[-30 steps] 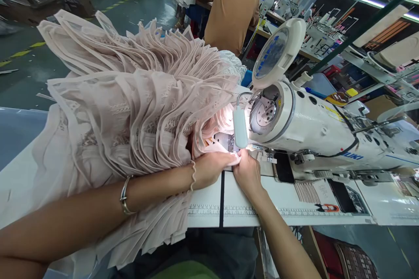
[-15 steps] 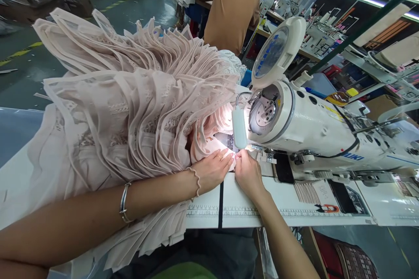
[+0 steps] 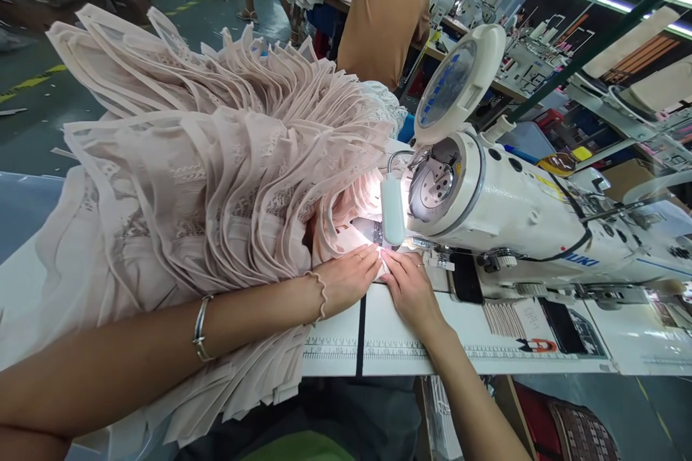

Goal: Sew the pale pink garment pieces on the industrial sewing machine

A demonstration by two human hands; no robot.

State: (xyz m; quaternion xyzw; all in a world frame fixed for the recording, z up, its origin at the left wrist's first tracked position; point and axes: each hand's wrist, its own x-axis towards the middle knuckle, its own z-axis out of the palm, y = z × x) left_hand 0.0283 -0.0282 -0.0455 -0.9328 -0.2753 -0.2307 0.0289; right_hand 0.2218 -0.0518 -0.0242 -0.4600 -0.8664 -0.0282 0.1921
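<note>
Near the needle area of a white sewing machine [image 3: 497, 202], pale pink fabric [image 3: 346, 239] lies under bright light. My left hand [image 3: 349, 279] rests on this fabric, its fingers stretched flat and pointing right. Against its fingertips, my right hand [image 3: 409, 288] lays extended fingers on the fabric's edge; its thumb is hidden. Most of the needle area is behind a pale green lamp [image 3: 392, 210]. To the left, a large gathered stack of pale pink lace-trimmed pieces [image 3: 216, 194] spreads over the table and past my left forearm.
A round magnifier [image 3: 459, 83] stands above the machine head. Along the table's front edge runs a printed ruler [image 3: 394, 350]. Orange-handled snips [image 3: 537, 345] and a dark phone-like slab [image 3: 467, 276] lie at right. A person in a brown shirt [image 3: 381, 7] sits ahead.
My right hand has gone from fingertips pinched at the fabric edge to fingers stretched over it. My left hand has barely shifted. A person's leg has appeared in the background.
</note>
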